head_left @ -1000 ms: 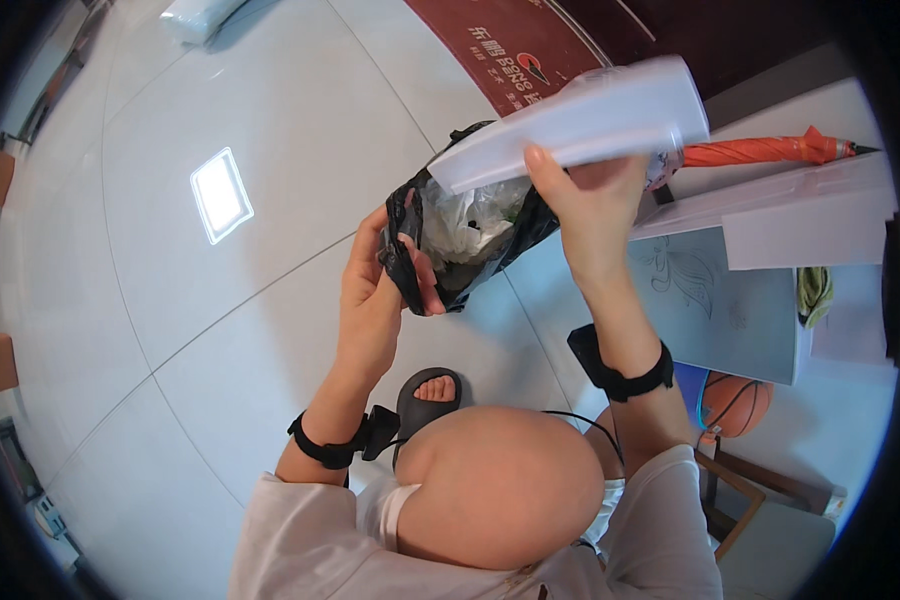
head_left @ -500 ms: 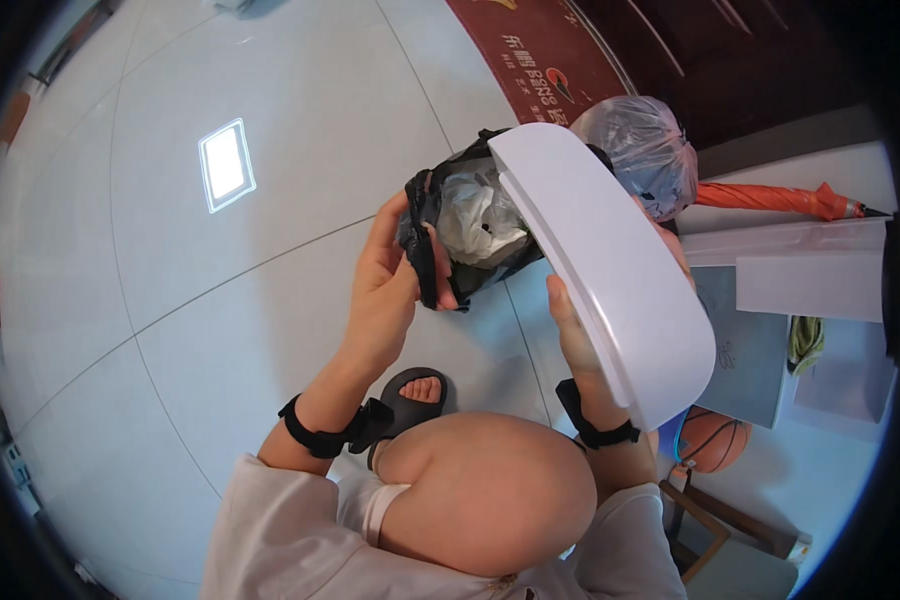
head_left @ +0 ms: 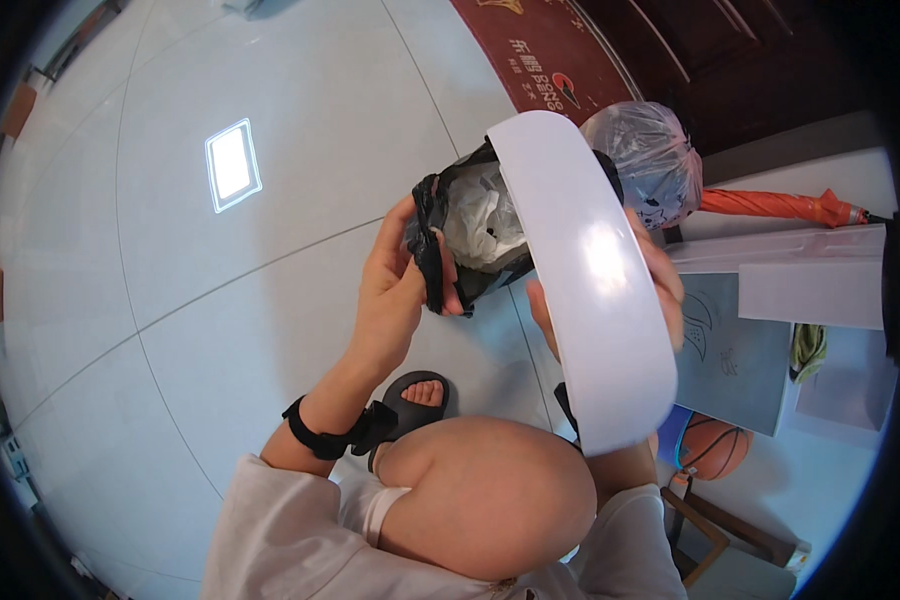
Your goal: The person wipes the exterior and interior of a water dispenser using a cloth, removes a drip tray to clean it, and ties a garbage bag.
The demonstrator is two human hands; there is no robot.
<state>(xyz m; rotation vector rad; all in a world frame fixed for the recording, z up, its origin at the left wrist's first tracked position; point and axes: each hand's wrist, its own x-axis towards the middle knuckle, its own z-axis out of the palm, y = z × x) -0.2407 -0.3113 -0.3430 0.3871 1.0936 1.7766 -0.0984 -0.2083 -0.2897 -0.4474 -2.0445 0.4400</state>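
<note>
My left hand (head_left: 390, 295) is closed on the gathered rim of a black plastic trash bag (head_left: 428, 262), its fingers tucked inside the edge. Crumpled white paper and clear plastic (head_left: 482, 222) fill the bag's mouth. To the right, my right hand (head_left: 662, 285) grips a long white plastic lid (head_left: 595, 265) with rounded ends, thumb on the left side and fingers round the right. The lid is tilted, and its far end overlaps the bag's right side. What lies beneath the lid is hidden.
Beyond the lid sit a tied clear bag (head_left: 648, 160), an orange folded umbrella (head_left: 785, 205) and a dark red mat (head_left: 530, 55). Grey and white boxes (head_left: 735, 370) and a basketball (head_left: 712, 446) stand at right. My sandalled foot (head_left: 420, 393) rests on the tiled floor.
The white lid has turned, its near end swinging left and showing more of its top face. More of my right fingers now show along its right edge. My left hand has barely moved.
</note>
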